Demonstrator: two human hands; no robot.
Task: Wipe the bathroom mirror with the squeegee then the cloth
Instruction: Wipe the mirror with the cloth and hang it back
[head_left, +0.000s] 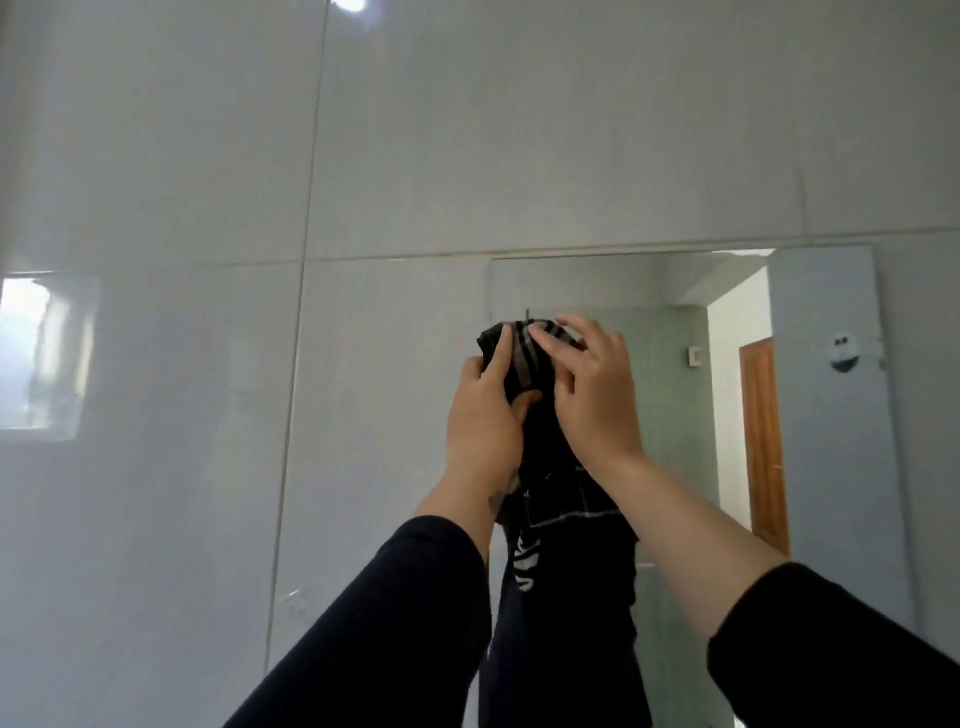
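A frameless mirror (810, 415) hangs on the tiled wall at the right; it reflects a doorway and a wooden door. A black cloth (566, 561) with grey stripes and white markings hangs long in front of the mirror's upper left part. My left hand (483, 421) grips the bunched top of the cloth from the left, index finger stretched up along it. My right hand (592, 389) presses on the cloth from the right, fingers spread over the striped part. No squeegee is in view.
Large glossy grey-white wall tiles (208, 364) fill the left and top. A bright window reflection (41, 353) shows on the tile at far left. A small white object (844, 353) appears in the mirror's right part.
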